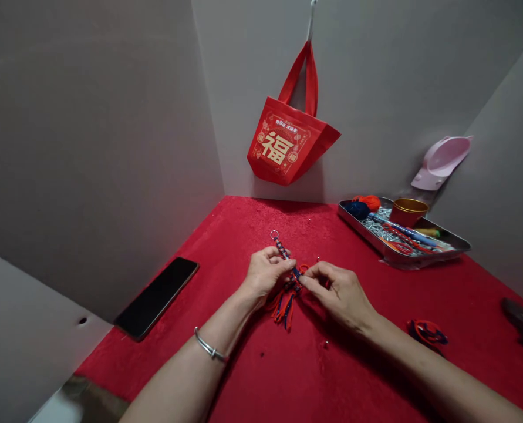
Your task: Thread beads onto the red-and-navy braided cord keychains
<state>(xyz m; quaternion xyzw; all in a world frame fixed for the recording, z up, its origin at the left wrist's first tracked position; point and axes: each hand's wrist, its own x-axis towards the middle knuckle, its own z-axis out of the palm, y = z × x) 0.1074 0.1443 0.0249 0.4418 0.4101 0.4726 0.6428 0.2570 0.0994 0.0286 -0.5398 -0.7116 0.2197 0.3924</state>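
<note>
A silver bangle [209, 346] sits on the left wrist. The left hand [265, 273] is curled narrow, holding a braided red-and-navy cord keychain [282, 251] between thumb and fingers; its steel ring [274, 235] projects past the fingertips toward the far wall. The right hand [338, 294] is narrowed to a pinch on the cord, just beside the left fingers. Red and navy cord tails [285, 308] hang below the hands, over a red velvet cloth [261, 376].

To the right lies a coiled red-and-navy cord bundle [427, 333]; to the left, a black smartphone [155, 298]. Farther right, a rectangular steel tray [402, 249] holds a gold-rimmed cup [408, 211] and navy and red yarn balls [362, 205]. A red fabric tote bag [283, 141] hangs on the far wall.
</note>
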